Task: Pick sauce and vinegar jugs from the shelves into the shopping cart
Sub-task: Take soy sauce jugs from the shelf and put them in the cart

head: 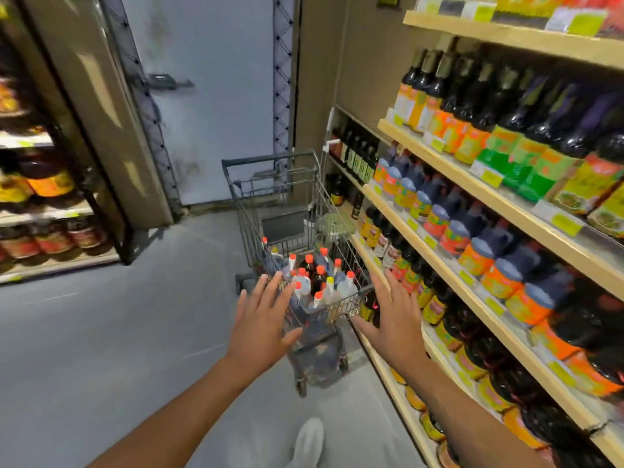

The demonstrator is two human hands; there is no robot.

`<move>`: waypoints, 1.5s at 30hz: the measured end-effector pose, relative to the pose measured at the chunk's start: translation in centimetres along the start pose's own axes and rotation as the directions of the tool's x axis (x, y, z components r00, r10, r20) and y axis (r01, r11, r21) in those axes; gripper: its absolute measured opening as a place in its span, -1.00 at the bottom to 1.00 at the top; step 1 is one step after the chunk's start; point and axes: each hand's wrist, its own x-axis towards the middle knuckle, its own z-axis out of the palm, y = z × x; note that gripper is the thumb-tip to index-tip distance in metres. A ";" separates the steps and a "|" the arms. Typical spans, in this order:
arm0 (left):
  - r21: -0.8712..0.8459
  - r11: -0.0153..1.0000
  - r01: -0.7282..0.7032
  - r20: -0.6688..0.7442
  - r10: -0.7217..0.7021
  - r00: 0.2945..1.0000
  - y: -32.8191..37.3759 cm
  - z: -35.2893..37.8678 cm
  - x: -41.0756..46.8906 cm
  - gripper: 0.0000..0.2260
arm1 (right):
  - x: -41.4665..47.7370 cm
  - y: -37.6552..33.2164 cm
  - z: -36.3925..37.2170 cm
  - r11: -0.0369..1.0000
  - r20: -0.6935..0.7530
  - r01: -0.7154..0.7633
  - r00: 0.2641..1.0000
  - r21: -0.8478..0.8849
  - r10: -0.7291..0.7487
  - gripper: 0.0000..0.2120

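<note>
Item 1, at 9 o'clock in the view: dark shelving unit (pixel 111 211) holding blurred jars (pixel 54 236) with red and orange labels. Item 2, at 11 to 12 o'clock: pale grey door (pixel 209 96) behind the aisle, above a grey floor (pixel 101 332). Item 3: left hand (pixel 260 329), palm down, fingers straight and fanned apart, holding nothing; its fingertips overlap the near-left corner of the cart, and contact with the wire cannot be told. Item 4: shopping cart (pixel 266 159), grey wire, standing lengthwise up the aisle just beside the right-hand shelves. Item 5: jugs in the cart (pixel 346 287), clear and dark, mostly orange-capped, upright and crowded at the basket's near end; from the left hand they lie at 1 o'clock, from the right hand at 10 o'clock, so the load sits between and just beyond both hands, gripped by neither. Item 6: right hand (pixel 395 325), palm down, fingers spread wide, empty, at the near-right corner of the cart, between basket and shelf edge. Item 7, at 6 o'clock: one white shoe (pixel 309 440). Item 8, from 1 to 5 o'clock: wooden shelves (pixel 449 163) with yellow price tags (pixel 491 177); upper row of tall dark bottles (pixel 472 106) with orange and green labels, middle row of blue-capped jugs (pixel 452 228), lower row of dark jugs (pixel 435 309) with orange-yellow labels.
</note>
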 end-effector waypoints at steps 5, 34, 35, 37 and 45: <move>0.029 1.000 0.009 0.132 -0.013 0.991 -3.5 1.2 9.2 -0.19 | 9.7 -0.3 5.0 0.993 0.103 -0.015 0.995 0.119 0.003 -0.15; -0.326 0.945 -0.023 0.542 0.207 0.815 -27.5 14.9 56.1 -0.37 | 47.8 -5.4 28.8 0.898 0.693 -0.401 0.700 0.182 0.172 -0.48; -0.338 0.941 -0.028 0.558 0.224 0.799 -28.4 15.3 57.3 -0.41 | 48.4 -5.7 30.0 0.890 0.714 -0.419 0.678 0.181 0.174 -0.57; -0.356 0.934 -0.036 0.590 0.254 0.766 -29.8 16.4 59.3 -0.47 | 49.5 -6.4 32.1 0.876 0.777 -0.458 0.604 0.152 0.181 -0.76; -0.377 0.923 0.073 0.720 0.242 0.651 -34.5 20.8 63.0 -0.57 | 52.0 -8.1 40.7 0.829 0.903 -0.552 0.396 0.088 0.168 -0.64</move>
